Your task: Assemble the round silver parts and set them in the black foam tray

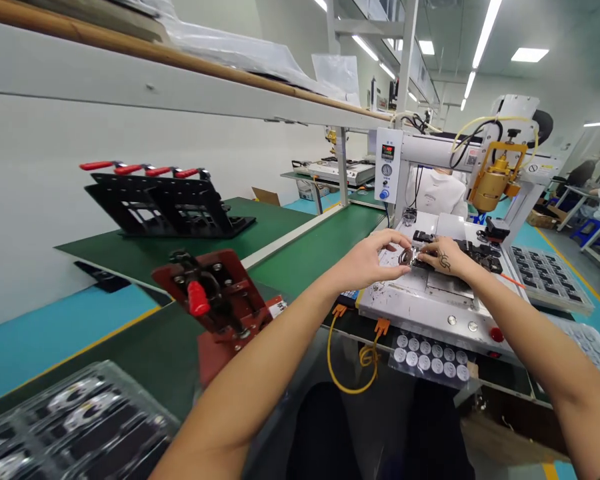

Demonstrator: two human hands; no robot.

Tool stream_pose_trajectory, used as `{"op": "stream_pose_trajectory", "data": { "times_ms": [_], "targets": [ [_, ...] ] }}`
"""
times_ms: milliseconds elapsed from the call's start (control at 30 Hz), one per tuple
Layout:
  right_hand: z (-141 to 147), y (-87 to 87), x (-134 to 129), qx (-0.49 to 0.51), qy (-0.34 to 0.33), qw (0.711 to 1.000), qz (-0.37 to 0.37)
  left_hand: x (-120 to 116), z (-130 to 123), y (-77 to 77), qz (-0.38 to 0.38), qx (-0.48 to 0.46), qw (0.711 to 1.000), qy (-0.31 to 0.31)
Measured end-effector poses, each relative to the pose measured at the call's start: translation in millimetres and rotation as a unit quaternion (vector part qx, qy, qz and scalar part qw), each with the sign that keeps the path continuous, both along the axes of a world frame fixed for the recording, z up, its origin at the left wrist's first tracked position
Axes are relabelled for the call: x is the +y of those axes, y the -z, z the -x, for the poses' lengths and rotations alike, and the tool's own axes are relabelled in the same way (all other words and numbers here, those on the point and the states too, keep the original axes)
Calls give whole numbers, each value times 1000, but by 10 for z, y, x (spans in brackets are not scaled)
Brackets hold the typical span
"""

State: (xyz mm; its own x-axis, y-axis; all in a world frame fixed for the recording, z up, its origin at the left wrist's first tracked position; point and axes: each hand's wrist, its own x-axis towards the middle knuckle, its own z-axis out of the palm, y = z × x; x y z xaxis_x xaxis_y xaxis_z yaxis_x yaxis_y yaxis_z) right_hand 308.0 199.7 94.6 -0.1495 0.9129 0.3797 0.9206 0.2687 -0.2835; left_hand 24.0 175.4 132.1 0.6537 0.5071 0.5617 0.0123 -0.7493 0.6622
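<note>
A small shiny part with a dark round middle is at the front left of the black fixture on the white machine bed. My left hand curves around this part from the left, thumb below and fingers above; the exact contact is too small to make out. From the right, my right hand has its fingertips closed together at the part's other side, close over the fixture. The hand hides some of the fixture behind it.
A gold-coloured machine head hangs above the bed. On the left stand a red-brown clamp fixture and a black rack with red handles. Trays of parts lie at lower left and right. A yellow cable loops below.
</note>
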Motion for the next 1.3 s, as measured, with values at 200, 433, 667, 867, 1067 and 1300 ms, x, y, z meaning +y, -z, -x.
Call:
{"op": "stream_pose_trajectory", "data": {
  "times_ms": [200,433,667,867,1067,1300],
  "targets": [
    [-461,64,-1307,84,111,975,-174,-496,84,194,108,-7,993,45],
    [-961,1097,-2641,112,308,912,-246,-926,289,742,194,45,980,0],
    [-1003,887,-2373,92,237,956,-149,-1084,-42,1004,264,48,963,-21],
    [-1089,517,-1685,63,227,972,7,-1174,-170,1099,279,48,959,-13],
    [-1153,324,-1599,107,217,966,92,-1284,-60,1184,403,-8,915,33],
    [-452,355,-2119,317,104,935,120,-1532,-36,1357,562,-133,812,79]
  ]
}}
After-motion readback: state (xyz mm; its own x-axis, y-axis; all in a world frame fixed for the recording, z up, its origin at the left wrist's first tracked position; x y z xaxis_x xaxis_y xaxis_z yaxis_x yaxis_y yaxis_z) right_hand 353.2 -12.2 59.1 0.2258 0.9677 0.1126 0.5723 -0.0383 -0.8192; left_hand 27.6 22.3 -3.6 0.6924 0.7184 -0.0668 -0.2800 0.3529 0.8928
